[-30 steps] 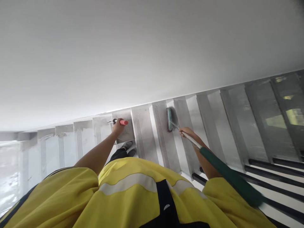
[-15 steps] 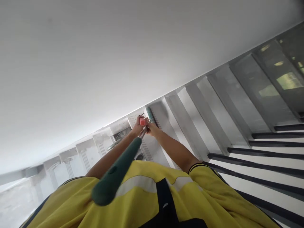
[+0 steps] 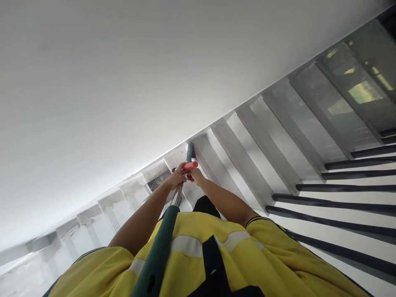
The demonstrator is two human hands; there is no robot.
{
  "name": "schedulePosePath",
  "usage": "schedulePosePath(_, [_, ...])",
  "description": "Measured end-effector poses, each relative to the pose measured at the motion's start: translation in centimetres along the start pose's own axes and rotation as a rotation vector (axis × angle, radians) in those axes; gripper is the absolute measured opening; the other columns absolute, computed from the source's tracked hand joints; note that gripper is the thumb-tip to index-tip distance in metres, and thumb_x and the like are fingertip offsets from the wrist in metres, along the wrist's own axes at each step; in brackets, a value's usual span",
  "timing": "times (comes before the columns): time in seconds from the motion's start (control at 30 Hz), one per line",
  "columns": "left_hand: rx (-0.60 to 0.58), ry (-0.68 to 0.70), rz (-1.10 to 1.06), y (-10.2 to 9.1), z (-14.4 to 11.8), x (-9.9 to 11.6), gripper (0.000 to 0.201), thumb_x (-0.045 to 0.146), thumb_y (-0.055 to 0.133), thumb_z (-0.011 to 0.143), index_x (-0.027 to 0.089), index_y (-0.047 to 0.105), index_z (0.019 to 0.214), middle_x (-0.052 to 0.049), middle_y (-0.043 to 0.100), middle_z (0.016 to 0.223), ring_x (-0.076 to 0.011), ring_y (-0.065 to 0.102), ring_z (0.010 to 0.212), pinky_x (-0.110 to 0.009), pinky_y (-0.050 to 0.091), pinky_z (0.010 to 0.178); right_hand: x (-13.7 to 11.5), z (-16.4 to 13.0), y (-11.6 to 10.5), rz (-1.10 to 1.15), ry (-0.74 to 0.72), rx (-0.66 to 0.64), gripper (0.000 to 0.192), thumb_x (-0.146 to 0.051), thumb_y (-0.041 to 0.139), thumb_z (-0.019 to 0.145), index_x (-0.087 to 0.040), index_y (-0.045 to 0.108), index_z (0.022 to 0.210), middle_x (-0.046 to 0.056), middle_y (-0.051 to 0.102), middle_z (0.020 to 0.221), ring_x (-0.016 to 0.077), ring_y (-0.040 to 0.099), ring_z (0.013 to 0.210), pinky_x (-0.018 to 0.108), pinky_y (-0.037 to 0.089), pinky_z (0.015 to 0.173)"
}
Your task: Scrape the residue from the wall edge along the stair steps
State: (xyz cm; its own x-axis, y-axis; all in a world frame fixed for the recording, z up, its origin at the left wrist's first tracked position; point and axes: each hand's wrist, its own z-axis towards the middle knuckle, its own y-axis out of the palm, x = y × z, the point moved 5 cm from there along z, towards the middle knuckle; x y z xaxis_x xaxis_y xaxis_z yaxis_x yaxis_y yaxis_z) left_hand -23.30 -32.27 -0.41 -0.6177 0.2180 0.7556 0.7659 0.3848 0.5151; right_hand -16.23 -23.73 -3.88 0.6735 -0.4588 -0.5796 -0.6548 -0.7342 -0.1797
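Note:
My left hand [image 3: 175, 178] is closed around a red-handled tool [image 3: 189, 166], whose handle sticks out to the right. My right hand [image 3: 196, 175] sits right against it, fingers curled at the metal pole of a long brush [image 3: 177, 194]. The pole runs between both hands. Its green grip [image 3: 156, 255] crosses my yellow shirt at the bottom. The teal brush head [image 3: 189, 152] rests on a grey stair step [image 3: 213, 165] next to the white wall. Where the hands meet, the exact grip is hard to make out.
A white wall [image 3: 123, 82] fills the upper left. Grey grooved stairs [image 3: 266, 144] run diagonally along it. Black railing bars [image 3: 340, 194] lie to the right and glass panels [image 3: 355, 90] at the upper right. My dark trouser leg [image 3: 206, 205] shows below the hands.
My right hand has swung the brush from the right over to the wall side. Both hands have come together, and the pole's green grip has crossed from right to left over my shirt.

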Motion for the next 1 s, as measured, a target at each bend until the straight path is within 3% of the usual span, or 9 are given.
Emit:
schedulePosePath(0.1, [-0.048, -0.006, 0.054, 0.2, -0.4, 0.8, 0.074, 0.003, 0.049, 0.046, 0.022, 0.036, 0.116, -0.001, 0.058, 0.093, -0.0044, 0.043, 0.052, -0.016, 0.027, 0.044, -1.1, -0.8, -0.7, 0.186, -0.016, 0.094, 0.007, -0.021, 0.047, 0.081, -0.017, 0.054, 0.080, -0.003, 0.053, 0.057, 0.0086, 0.050, 0.046, 0.019, 0.038, 0.044])
schedulePosePath(0.17, [-0.088, -0.005, 0.085, 0.7, -0.5, 1.4, 0.069, 0.002, 0.051, 0.047, 0.020, 0.040, 0.113, 0.000, 0.057, 0.087, -0.0050, 0.042, 0.053, -0.017, 0.027, 0.046, -2.3, -1.6, -1.7, 0.254, -0.010, 0.060, 0.016, -0.032, 0.049, 0.083, -0.017, 0.055, 0.084, -0.001, 0.056, 0.063, 0.0098, 0.054, 0.053, 0.021, 0.043, 0.051])
schedulePosePath(0.27, [-0.102, 0.017, 0.138, 1.5, -0.1, 2.0, 0.063, 0.004, 0.055, 0.050, 0.016, 0.047, 0.111, -0.004, 0.058, 0.091, -0.0107, 0.050, 0.069, -0.020, 0.037, 0.056, -4.7, -2.7, -2.3, 0.037, -0.032, -0.231, 0.029, -0.043, 0.062, 0.076, -0.016, 0.058, 0.082, -0.002, 0.056, 0.065, 0.0098, 0.052, 0.056, 0.023, 0.046, 0.055])
schedulePosePath(0.37, [-0.088, 0.016, 0.240, 2.0, 0.8, 1.7, 0.068, 0.007, 0.057, 0.051, 0.013, 0.049, 0.119, -0.005, 0.059, 0.089, -0.0131, 0.050, 0.074, -0.023, 0.039, 0.062, -5.6, -3.1, -2.2, -0.232, 0.033, -0.458, 0.028, -0.031, 0.075, 0.063, -0.015, 0.059, 0.080, -0.003, 0.054, 0.061, 0.0091, 0.049, 0.055, 0.024, 0.047, 0.056])
schedulePosePath(0.5, [-0.067, -0.077, 0.246, 1.7, 2.2, 0.7, 0.091, 0.007, 0.054, 0.051, 0.014, 0.032, 0.139, 0.001, 0.060, 0.074, -0.0060, 0.036, 0.052, -0.020, 0.026, 0.050, -3.9, -1.2, -3.4, -0.154, 0.126, -0.322, 0.018, -0.011, 0.065, 0.062, -0.015, 0.053, 0.076, -0.001, 0.055, 0.061, 0.0113, 0.054, 0.056, 0.026, 0.049, 0.055])
schedulePosePath(0.6, [-0.025, -0.177, 0.221, 0.6, 2.6, 1.0, 0.096, 0.009, 0.053, 0.054, 0.016, 0.019, 0.144, -0.005, 0.067, 0.087, -0.0057, 0.035, 0.050, -0.021, 0.027, 0.050, -1.5, 1.1, -6.4, -0.022, 0.016, -0.223, 0.023, -0.005, 0.058, 0.061, -0.018, 0.046, 0.076, -0.004, 0.053, 0.061, 0.0112, 0.056, 0.054, 0.024, 0.050, 0.054])
schedulePosePath(0.7, [0.004, -0.229, 0.266, -0.6, 2.1, 2.7, 0.083, 0.014, 0.054, 0.057, 0.011, 0.032, 0.137, -0.010, 0.069, 0.090, -0.0096, 0.042, 0.054, -0.023, 0.031, 0.052, 0.9, 5.0, -11.8, -0.104, -0.017, -0.128, 0.021, -0.006, 0.054, 0.066, -0.020, 0.043, 0.079, -0.007, 0.047, 0.054, 0.0092, 0.052, 0.044, 0.021, 0.046, 0.047])
schedulePosePath(0.83, [0.006, -0.175, 0.327, -2.4, 0.3, 5.1, 0.063, 0.023, 0.053, 0.072, 0.017, 0.041, 0.134, -0.009, 0.069, 0.088, -0.0145, 0.048, 0.063, -0.027, 0.039, 0.062, 2.2, 14.0, -20.1, -0.446, 0.082, 0.062, 0.006, -0.016, 0.051, 0.079, -0.018, 0.046, 0.076, -0.007, 0.044, 0.047, 0.0077, 0.045, 0.037, 0.019, 0.041, 0.042])
schedulePosePath(1.0, [0.225, -0.198, 0.341, -5.3, -3.4, 2.3, 0.040, 0.034, 0.052, 0.082, 0.034, 0.057, 0.121, -0.005, 0.066, 0.070, -0.0207, 0.056, 0.062, -0.031, 0.045, 0.059, 1.7, 27.2, -24.8, -0.594, 0.074, 0.097, 0.008, -0.019, 0.052, 0.083, -0.016, 0.053, 0.091, -0.004, 0.051, 0.055, 0.0077, 0.047, 0.039, 0.019, 0.040, 0.045])
